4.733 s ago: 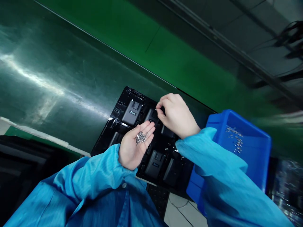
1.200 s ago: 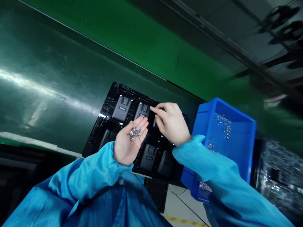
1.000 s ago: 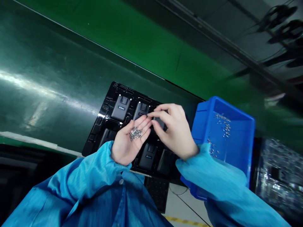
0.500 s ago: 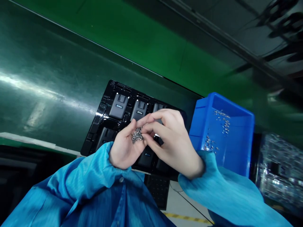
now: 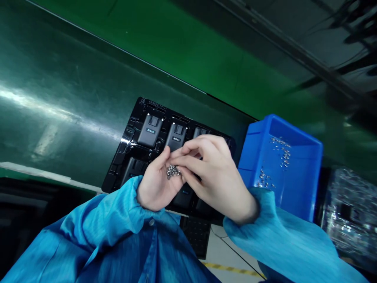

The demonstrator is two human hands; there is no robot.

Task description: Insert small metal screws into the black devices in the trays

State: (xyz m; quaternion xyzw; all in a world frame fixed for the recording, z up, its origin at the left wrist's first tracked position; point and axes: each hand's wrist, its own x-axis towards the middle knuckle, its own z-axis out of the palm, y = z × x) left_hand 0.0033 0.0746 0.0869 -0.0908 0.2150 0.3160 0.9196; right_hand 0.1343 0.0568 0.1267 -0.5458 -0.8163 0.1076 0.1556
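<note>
Green across the tabletop (image 5: pixel 82 74), and by its near edge a black tray (image 5: pixel 116 167) carrying dark-grey cases (image 5: pixel 149 133), pale-lettered! Silvery screws (image 5: pixel 172 171), turquoise sleeves (image 5: pixel 282 232), bright-blue bin (image 5: pixel 250 143); down below, a yellow floor stripe (image 5: pixel 231 269), seemingly banded darker.

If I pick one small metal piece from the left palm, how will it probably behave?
The metal pieces look tiny and shiny, so one is probably stiff, light and perhaps slippery. They lie heaped in the left hand, so neighbours may shift.
</note>
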